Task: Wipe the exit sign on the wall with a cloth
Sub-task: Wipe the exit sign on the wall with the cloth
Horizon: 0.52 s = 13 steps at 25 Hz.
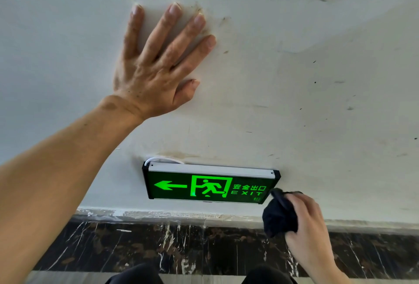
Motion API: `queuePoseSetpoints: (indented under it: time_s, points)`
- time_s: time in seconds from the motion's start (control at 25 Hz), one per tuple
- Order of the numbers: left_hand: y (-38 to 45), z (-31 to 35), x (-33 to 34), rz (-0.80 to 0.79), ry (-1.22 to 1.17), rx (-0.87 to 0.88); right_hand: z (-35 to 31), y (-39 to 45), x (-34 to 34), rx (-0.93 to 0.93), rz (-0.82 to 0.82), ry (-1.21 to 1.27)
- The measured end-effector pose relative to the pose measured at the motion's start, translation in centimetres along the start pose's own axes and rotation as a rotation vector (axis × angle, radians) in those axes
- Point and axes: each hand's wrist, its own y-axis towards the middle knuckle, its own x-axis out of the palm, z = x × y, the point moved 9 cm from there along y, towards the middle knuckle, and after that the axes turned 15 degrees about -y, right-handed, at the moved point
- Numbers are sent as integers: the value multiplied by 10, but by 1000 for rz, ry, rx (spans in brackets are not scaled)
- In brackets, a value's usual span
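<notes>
The exit sign (208,185) is mounted low on the white wall, glowing green with a left arrow, a running figure and the word EXIT. My right hand (308,222) is closed around a bunched black cloth (280,214), whose top edge touches the sign's lower right corner. My left hand (156,63) presses flat against the wall well above the sign, fingers spread and holding nothing.
The white wall (317,79) carries dark smudges and scuff marks. A dark marble skirting (136,245) runs below the sign. A white cable (158,159) loops out at the sign's top left. My knees show at the bottom edge.
</notes>
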Motion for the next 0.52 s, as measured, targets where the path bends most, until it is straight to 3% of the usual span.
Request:
queuePoseSetpoints:
  time_s: [0.12,0.24,0.36,0.52]
  points:
    - [0,0,0,0,2,-2,31,4,-2,388,2,462]
    - [0,1,0,-2,5,0,43,15,9,595,17,793]
    - [1,1,0,2,8,-4,38,28,21,654,0,969]
    - [2,0,-2,-4,14,-1,26,38,26,595,12,945]
